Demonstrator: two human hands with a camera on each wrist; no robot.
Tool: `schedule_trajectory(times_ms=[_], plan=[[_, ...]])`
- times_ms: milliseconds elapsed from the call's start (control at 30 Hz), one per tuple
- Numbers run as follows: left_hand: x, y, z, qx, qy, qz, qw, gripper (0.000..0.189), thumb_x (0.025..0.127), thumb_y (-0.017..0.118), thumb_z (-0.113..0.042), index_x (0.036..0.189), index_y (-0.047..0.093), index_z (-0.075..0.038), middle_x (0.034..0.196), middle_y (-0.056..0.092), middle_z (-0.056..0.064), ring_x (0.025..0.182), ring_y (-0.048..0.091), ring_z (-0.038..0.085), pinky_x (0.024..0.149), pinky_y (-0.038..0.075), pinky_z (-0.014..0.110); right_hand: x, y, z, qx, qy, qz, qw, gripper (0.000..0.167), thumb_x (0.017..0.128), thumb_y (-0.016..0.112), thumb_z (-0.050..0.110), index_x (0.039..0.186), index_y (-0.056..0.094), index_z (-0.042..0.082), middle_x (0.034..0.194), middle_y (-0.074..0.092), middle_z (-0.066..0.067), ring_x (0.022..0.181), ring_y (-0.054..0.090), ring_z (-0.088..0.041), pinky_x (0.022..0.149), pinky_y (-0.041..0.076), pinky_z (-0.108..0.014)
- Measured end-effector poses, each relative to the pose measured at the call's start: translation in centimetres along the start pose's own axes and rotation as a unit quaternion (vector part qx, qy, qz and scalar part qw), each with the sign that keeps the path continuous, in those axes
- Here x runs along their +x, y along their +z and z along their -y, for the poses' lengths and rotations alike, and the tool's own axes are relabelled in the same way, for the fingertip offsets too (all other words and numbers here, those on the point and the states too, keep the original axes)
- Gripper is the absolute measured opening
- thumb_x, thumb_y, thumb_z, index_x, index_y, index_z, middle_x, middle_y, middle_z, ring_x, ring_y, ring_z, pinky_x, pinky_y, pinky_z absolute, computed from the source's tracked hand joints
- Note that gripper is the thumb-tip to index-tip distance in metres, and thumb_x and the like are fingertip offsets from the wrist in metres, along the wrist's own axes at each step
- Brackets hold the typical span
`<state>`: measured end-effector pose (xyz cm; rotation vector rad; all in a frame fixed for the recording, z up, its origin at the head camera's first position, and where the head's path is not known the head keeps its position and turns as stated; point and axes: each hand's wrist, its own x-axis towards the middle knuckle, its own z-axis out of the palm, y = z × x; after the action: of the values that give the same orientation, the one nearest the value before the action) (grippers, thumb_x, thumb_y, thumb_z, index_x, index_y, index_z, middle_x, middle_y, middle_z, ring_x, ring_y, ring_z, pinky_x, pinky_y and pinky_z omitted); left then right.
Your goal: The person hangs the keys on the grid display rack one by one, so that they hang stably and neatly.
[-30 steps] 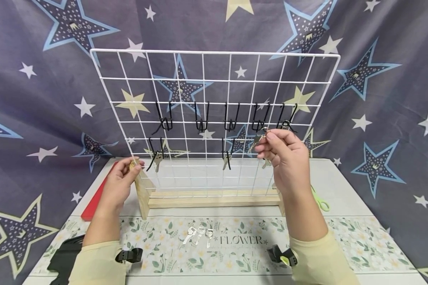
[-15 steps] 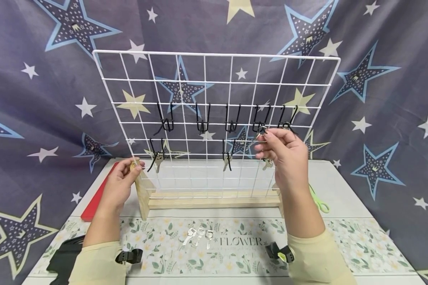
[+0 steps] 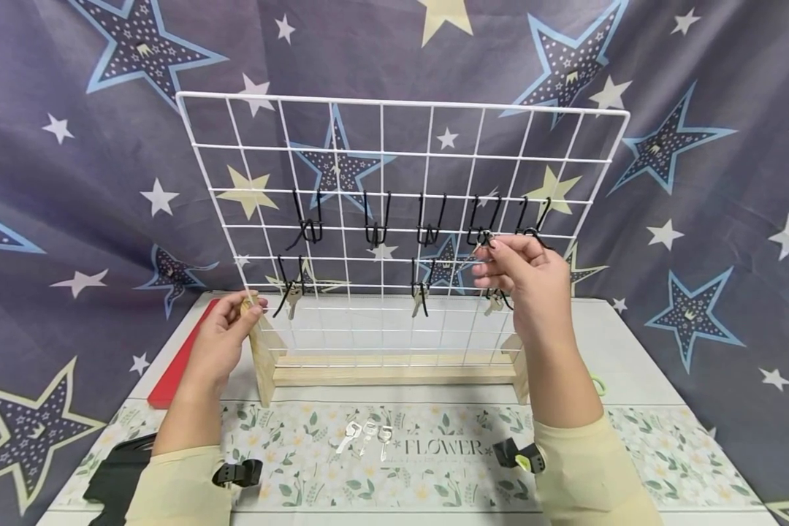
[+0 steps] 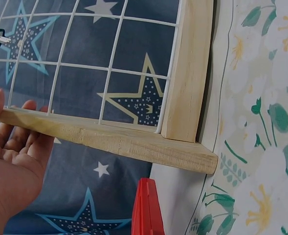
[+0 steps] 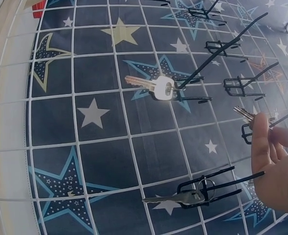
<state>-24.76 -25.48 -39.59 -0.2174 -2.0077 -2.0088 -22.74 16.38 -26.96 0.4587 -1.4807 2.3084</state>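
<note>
A white wire grid rack (image 3: 404,104) stands in a wooden frame, with black hooks in two rows. At the left, my left hand (image 3: 218,340) holds the top of the wooden side post (image 4: 109,139), thumb and fingers on either side. My right hand (image 3: 535,288) pinches a key (image 5: 244,114) by its ring, at the tip of the fourth upper hook (image 3: 483,215). Whether the ring is around the hook cannot be told. Keys hang on the lower hooks: a left key (image 3: 293,299), a middle key (image 3: 418,300) and a right key (image 3: 493,303).
Loose keys (image 3: 367,437) lie on the floral mat (image 3: 315,482) in front of the rack. A red object (image 3: 177,369) is beside the left post. Green scissors (image 3: 598,384) lie partly behind my right forearm. A black object (image 3: 121,475) sits at the front left.
My right hand has shifted slightly, bringing the key's ring up to the fourth upper hook. My left hand stays on the post. The head view has moved a little.
</note>
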Motion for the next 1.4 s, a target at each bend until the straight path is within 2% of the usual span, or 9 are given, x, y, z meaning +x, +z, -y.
schedule_trajectory(times_ms=[67, 300, 600, 733, 933, 1033, 1167, 1400], plan=[[0.0, 0.0, 0.0, 0.001, 0.000, 0.000, 1.0000, 0.043, 0.097, 0.063, -0.018, 0.135, 0.049, -0.005, 0.118, 0.064, -0.003, 0.109, 0.060, 0.002, 0.090, 0.046, 0.009, 0.1, 0.0, -0.1, 0.000, 0.005, -0.002, 1.0000, 0.008, 0.090, 0.067, 0.000, 0.096, 0.065, -0.006, 0.080, 0.073, -0.014, 0.061, 0.071, -0.022, 0.059, 0.060, -0.034], [0.0, 0.0, 0.0, 0.005, 0.002, 0.004, 1.0000, 0.036, 0.097, 0.063, -0.017, 0.131, 0.053, -0.012, 0.118, 0.063, -0.003, 0.110, 0.060, 0.005, 0.090, 0.046, 0.009, 0.6, 0.0, -0.5, -0.011, 0.003, -0.007, 0.9999, 0.012, 0.091, 0.067, 0.001, 0.098, 0.063, -0.008, 0.079, 0.073, -0.014, 0.061, 0.071, -0.022, 0.059, 0.060, -0.035], [0.0, 0.1, -0.2, 0.005, -0.001, 0.005, 1.0000, 0.046, 0.097, 0.063, -0.018, 0.136, 0.047, -0.002, 0.117, 0.063, -0.006, 0.109, 0.060, 0.003, 0.091, 0.045, 0.009, 0.8, 0.1, -0.7, -0.006, -0.006, -0.007, 0.9999, 0.009, 0.090, 0.068, 0.002, 0.095, 0.065, -0.006, 0.078, 0.073, -0.014, 0.059, 0.071, -0.022, 0.056, 0.060, -0.035], [0.1, 0.1, -0.2, 0.001, 0.001, 0.004, 1.0000, 0.044, 0.097, 0.063, -0.017, 0.136, 0.047, -0.002, 0.116, 0.063, -0.006, 0.108, 0.061, 0.002, 0.091, 0.046, 0.009, 0.7, 0.0, -0.9, -0.004, -0.008, -0.006, 0.9999, 0.003, 0.091, 0.065, -0.001, 0.091, 0.065, -0.004, 0.076, 0.072, -0.014, 0.058, 0.071, -0.022, 0.057, 0.060, -0.035], [0.0, 0.0, -0.1, 0.003, 0.000, 0.000, 1.0000, 0.037, 0.096, 0.063, -0.018, 0.131, 0.052, -0.011, 0.116, 0.063, -0.005, 0.108, 0.060, 0.003, 0.090, 0.046, 0.009, 0.3, -0.2, -1.0, -0.012, -0.019, -0.005, 0.9997, 0.005, 0.090, 0.066, -0.004, 0.090, 0.061, -0.006, 0.075, 0.071, -0.015, 0.057, 0.070, -0.022, 0.056, 0.060, -0.036], [0.0, 0.0, -0.1, 0.006, -0.002, -0.001, 1.0000, 0.041, 0.097, 0.063, -0.018, 0.133, 0.050, -0.007, 0.117, 0.063, -0.004, 0.109, 0.060, 0.004, 0.090, 0.046, 0.009, 0.1, -0.3, -1.0, -0.011, -0.026, 0.001, 0.9996, 0.007, 0.090, 0.067, -0.002, 0.089, 0.061, -0.005, 0.075, 0.071, -0.015, 0.057, 0.069, -0.021, 0.055, 0.059, -0.034], [-0.1, 0.0, -0.1, 0.009, -0.007, 0.001, 0.9999, 0.047, 0.097, 0.063, -0.018, 0.137, 0.046, -0.001, 0.117, 0.062, -0.004, 0.110, 0.060, 0.005, 0.090, 0.046, 0.009, -0.6, -0.4, -0.9, -0.020, -0.043, 0.016, 0.9988, 0.009, 0.089, 0.069, 0.000, 0.088, 0.061, -0.003, 0.075, 0.071, -0.013, 0.058, 0.069, -0.020, 0.055, 0.059, -0.032], [0.0, 0.1, -0.2, 0.008, -0.007, -0.003, 0.9999, 0.046, 0.096, 0.063, -0.018, 0.137, 0.047, -0.002, 0.117, 0.063, -0.003, 0.109, 0.060, 0.004, 0.090, 0.046, 0.009, -2.2, -0.6, -0.3, -0.060, -0.111, 0.059, 0.9902, 0.008, 0.092, 0.064, -0.003, 0.092, 0.061, -0.010, 0.078, 0.071, -0.013, 0.062, 0.069, -0.022, 0.061, 0.059, -0.033]])
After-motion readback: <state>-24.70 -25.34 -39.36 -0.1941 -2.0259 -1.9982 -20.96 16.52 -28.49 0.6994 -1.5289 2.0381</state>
